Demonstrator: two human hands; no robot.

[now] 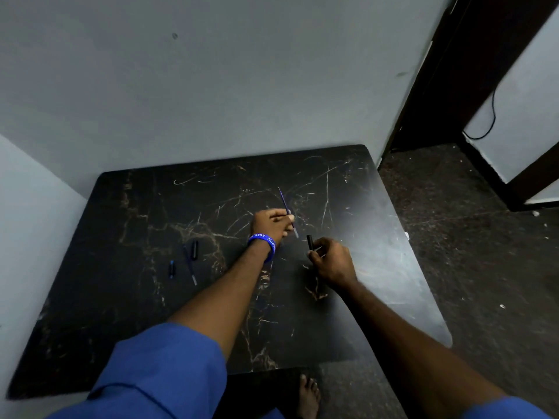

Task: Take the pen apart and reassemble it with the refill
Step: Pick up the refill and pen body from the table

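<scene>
My left hand (270,223), with a blue wristband, pinches a thin blue refill (284,202) that slants up and away, its metal tip pointing down toward the right. My right hand (331,261) grips the black pen barrel (309,241), whose open end sticks up out of the fist, just right of the refill's tip. On the left of the dark marble table (151,207) lie a black cap (194,249), a second thin blue refill (189,264) and a small black piece with a blue end (171,269).
The table stands in a corner against grey walls. Its right edge drops to a dark floor, with a dark door frame (447,71) and a hanging cable (493,116) beyond. My bare foot (309,396) shows below the near edge.
</scene>
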